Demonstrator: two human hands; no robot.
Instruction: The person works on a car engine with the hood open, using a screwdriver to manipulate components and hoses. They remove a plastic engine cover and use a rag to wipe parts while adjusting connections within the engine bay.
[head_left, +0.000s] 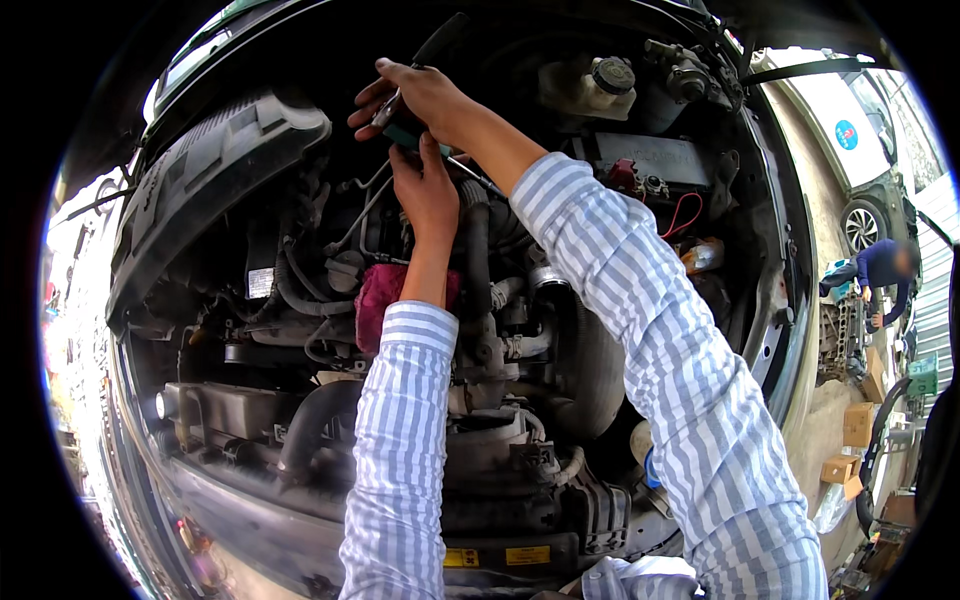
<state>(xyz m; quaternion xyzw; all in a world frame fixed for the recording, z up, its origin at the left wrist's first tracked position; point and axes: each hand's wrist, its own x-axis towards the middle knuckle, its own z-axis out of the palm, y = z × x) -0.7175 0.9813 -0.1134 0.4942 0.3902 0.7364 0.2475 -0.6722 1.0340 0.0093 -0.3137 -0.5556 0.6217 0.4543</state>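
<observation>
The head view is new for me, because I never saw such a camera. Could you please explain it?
A wide camera on a person's head looks down, so the picture is round and bent. There is no robot: both striped sleeves are the person's own. Below is an engine bay, with a red cloth by the left wrist and a battery farther right. The left hand seems to pinch a teal tool; a dark-handled tool lies against the right hand, its grip unclear.
</observation>
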